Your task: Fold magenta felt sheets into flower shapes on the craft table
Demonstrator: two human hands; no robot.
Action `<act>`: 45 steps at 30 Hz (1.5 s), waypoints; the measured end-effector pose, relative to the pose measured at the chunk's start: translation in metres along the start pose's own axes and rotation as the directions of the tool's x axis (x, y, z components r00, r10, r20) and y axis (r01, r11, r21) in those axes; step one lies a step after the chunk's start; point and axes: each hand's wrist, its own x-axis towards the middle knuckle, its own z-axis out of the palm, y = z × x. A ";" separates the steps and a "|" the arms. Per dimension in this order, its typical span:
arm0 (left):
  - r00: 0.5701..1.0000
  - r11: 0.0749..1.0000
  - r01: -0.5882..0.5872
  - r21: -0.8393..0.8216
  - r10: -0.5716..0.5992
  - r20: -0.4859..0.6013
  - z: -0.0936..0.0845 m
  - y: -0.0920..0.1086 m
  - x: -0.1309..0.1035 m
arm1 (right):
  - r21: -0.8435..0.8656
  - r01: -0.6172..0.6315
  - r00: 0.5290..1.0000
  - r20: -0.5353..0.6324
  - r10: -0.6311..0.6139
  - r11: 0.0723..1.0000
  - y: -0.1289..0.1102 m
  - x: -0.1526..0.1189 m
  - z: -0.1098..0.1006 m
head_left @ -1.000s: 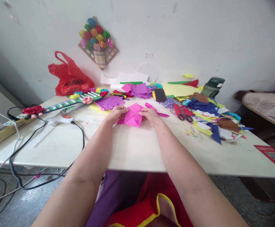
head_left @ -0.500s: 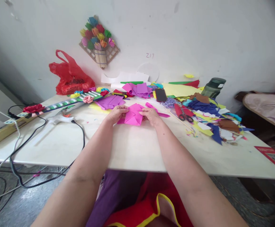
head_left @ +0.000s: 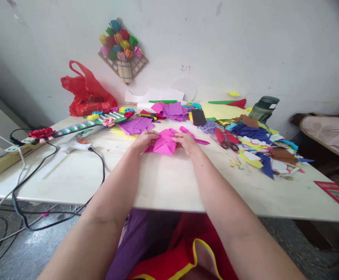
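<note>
A bright pink folded paper [head_left: 165,143] is held between both hands just above the table, its creases meeting near the middle. My left hand [head_left: 145,141] is closed on its left edge, thumb on top. On the other edge, my right hand [head_left: 185,142] pinches the paper between thumb and fingers. Further pink paper shows under and beside the piece near my left fingers. Just behind my right hand lie pink paper strips [head_left: 202,142]. A stack of purple paper [head_left: 137,125] rests beyond my left hand.
Right of my hands are scissors [head_left: 226,140] and a heap of coloured paper scraps [head_left: 255,134]. A phone [head_left: 198,117] and a green bottle [head_left: 264,108] stand farther back. Leftward lie a white glue gun [head_left: 72,146] with its black cord, a flower-trimmed strip [head_left: 83,126] and a red bag [head_left: 87,95].
The pink paper has shifted slightly in my fingers, and its visible folds look a little different. Both hands stay in nearly the same place.
</note>
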 end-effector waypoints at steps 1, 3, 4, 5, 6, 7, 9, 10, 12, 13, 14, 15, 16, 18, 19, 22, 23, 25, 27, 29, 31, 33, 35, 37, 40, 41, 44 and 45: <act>1.000 1.000 -0.002 0.000 0.002 0.000 0.000 0.000 0.000 | 0.009 0.007 1.000 0.006 -0.007 1.000 0.000 0.000 0.000; 1.000 1.000 -0.022 -0.010 0.022 -0.001 0.000 0.000 0.000 | 0.030 0.029 0.999 0.025 -0.030 0.999 0.000 -0.001 0.000; 0.999 0.999 -0.036 -0.019 0.036 -0.001 0.000 0.000 0.000 | 0.037 0.039 0.999 0.035 -0.040 0.999 0.000 -0.001 0.000; 0.999 0.999 -0.048 -0.026 0.048 -0.002 0.000 0.000 0.000 | 0.038 0.045 0.998 0.044 -0.047 0.998 0.000 0.000 0.000; 0.998 0.998 -0.056 -0.031 0.056 -0.004 0.001 0.000 0.000 | 0.035 0.050 0.997 0.052 -0.052 0.998 0.001 0.000 -0.001; 0.998 0.998 -0.060 -0.032 0.060 -0.008 0.001 0.000 0.000 | 0.029 0.055 0.997 0.061 -0.057 0.998 0.001 0.000 -0.001; 0.998 0.998 -0.062 -0.031 0.062 -0.015 0.001 0.000 0.000 | 0.019 0.071 0.994 0.083 -0.072 0.997 0.003 0.002 -0.003; 0.998 0.998 -0.062 -0.029 0.062 -0.017 0.001 0.000 0.001 | 0.015 0.081 0.992 0.096 -0.082 0.997 0.004 0.002 -0.003; 0.998 0.998 -0.064 -0.019 0.064 -0.020 0.000 0.000 0.002 | 0.008 0.097 0.989 0.115 -0.097 0.995 0.005 0.003 -0.004; 0.998 0.998 -0.065 -0.013 0.065 -0.022 0.000 -0.001 0.002 | 0.003 0.099 0.988 0.117 -0.099 0.995 0.005 0.003 -0.005; 0.998 0.998 -0.066 -0.007 0.066 -0.023 -0.001 -0.001 0.003 | -0.002 0.098 0.989 0.113 -0.097 0.995 0.005 0.003 -0.005; 0.998 0.998 -0.066 -0.002 0.066 -0.022 -0.001 -0.002 0.003 | -0.004 0.096 0.990 0.108 -0.095 0.995 0.005 0.003 -0.004; 0.998 0.998 -0.066 0.002 0.066 -0.020 -0.002 -0.002 0.004 | -0.004 0.095 0.990 0.104 -0.094 0.995 0.004 0.002 -0.004; 0.998 0.998 -0.064 0.006 0.064 -0.016 -0.002 -0.002 0.004 | -0.002 0.098 0.990 0.100 -0.097 0.995 0.002 0.000 -0.002; 0.998 0.998 -0.063 0.008 0.063 -0.016 -0.002 -0.002 0.004 | -0.002 0.099 0.990 0.098 -0.099 0.995 0.001 -0.001 -0.002; 0.998 0.998 -0.056 0.010 0.057 -0.023 0.000 -0.002 0.003 | -0.014 0.097 0.991 0.092 -0.095 0.995 -0.001 -0.003 -0.001; 0.998 0.998 -0.055 0.010 0.055 -0.026 0.001 -0.001 0.004 | -0.017 0.096 0.991 0.095 -0.094 0.995 -0.002 -0.003 -0.001; 0.998 0.998 -0.057 0.005 0.057 -0.038 0.002 -0.002 0.005 | -0.015 0.103 0.988 0.116 -0.101 0.995 -0.001 -0.003 -0.002; 0.997 0.998 -0.065 0.001 0.065 -0.050 0.002 -0.002 0.006 | -0.008 0.117 0.986 0.123 -0.115 0.993 -0.001 -0.003 -0.002; 0.995 0.997 -0.081 0.004 0.081 -0.052 0.002 -0.002 0.006 | -0.012 0.132 0.986 0.106 -0.130 0.991 0.000 -0.002 -0.002; 0.996 0.996 -0.085 0.011 0.085 -0.034 0.002 -0.002 0.005 | -0.029 0.147 0.986 0.082 -0.144 0.989 0.001 -0.002 -0.001; 0.998 0.997 -0.070 0.026 0.070 -0.010 0.002 -0.002 0.003 | -0.048 0.159 0.985 0.070 -0.155 0.986 0.003 -0.001 0.001; 0.999 0.998 -0.052 0.041 0.052 0.007 0.003 -0.001 0.002 | -0.056 0.163 0.985 0.063 -0.160 0.985 0.004 0.000 0.001; 0.998 0.997 -0.059 0.047 0.059 0.011 0.004 -0.001 0.001 | -0.053 0.165 0.985 0.058 -0.162 0.985 0.006 0.002 0.002; 0.996 0.995 -0.088 0.051 0.088 0.010 0.003 -0.001 0.002 | -0.042 0.154 0.987 0.047 -0.152 0.987 0.008 0.005 0.002; 0.995 0.994 -0.098 0.055 0.097 0.012 0.003 -0.002 0.002 | -0.041 0.146 0.989 0.040 -0.145 0.988 0.008 0.005 0.002; 0.993 0.992 -0.114 0.062 0.113 0.025 0.001 -0.003 0.003 | -0.038 0.132 0.991 0.023 -0.131 0.991 0.009 0.006 0.002; 0.993 0.991 -0.115 0.062 0.113 0.027 0.000 -0.004 0.004 | -0.036 0.132 0.991 0.019 -0.131 0.991 0.009 0.006 0.002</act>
